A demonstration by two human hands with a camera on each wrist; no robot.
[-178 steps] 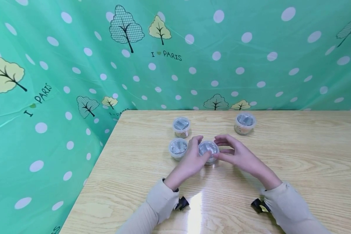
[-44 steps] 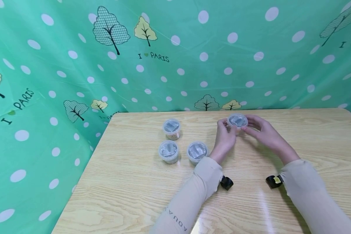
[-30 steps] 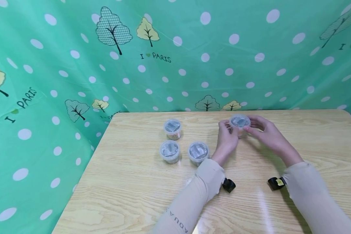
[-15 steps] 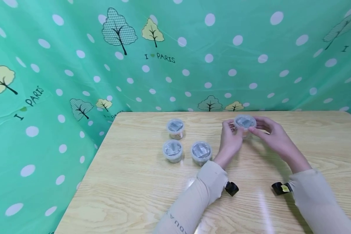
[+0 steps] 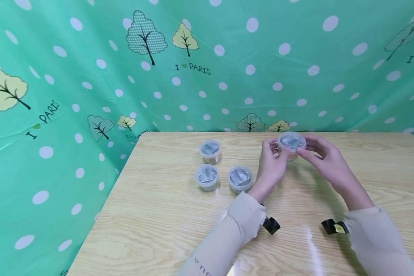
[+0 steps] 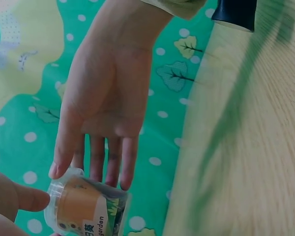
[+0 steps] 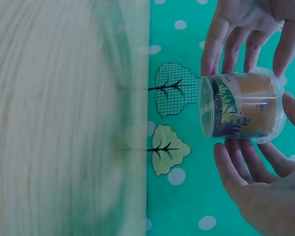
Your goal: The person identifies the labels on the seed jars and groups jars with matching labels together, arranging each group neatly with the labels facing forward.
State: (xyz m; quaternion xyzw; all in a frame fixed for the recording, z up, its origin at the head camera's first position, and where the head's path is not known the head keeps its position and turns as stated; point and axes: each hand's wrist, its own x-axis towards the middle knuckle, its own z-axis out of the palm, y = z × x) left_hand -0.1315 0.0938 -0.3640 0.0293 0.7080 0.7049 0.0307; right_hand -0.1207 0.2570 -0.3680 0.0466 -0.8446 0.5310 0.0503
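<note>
Both hands hold a small clear plastic tub (image 5: pixel 291 141) with a translucent lid, raised off the back right of the table. My left hand (image 5: pixel 271 165) grips its left side, thumb at the lid's rim. On the opposite side, my right hand (image 5: pixel 326 161) holds it between thumb and fingers. A printed label with leaves and orange-brown contents show through the tub wall (image 7: pixel 255 108) in the right wrist view. Three similar tubs stand to the left: one at the back (image 5: pixel 210 151), one in front of it (image 5: pixel 207 177), and another (image 5: pixel 240 178) by my left forearm.
The wood-grain table (image 5: pixel 151 214) ends at the back against a green dotted curtain (image 5: pixel 227 65), which also hangs along the left side. Black camera mounts sit at both wrists, the left one (image 5: pixel 271 225) low over the table.
Earlier, both hands were at the tub nearest me and the back right tub stood on the table. Now they grip that back right tub and have lifted it slightly.
</note>
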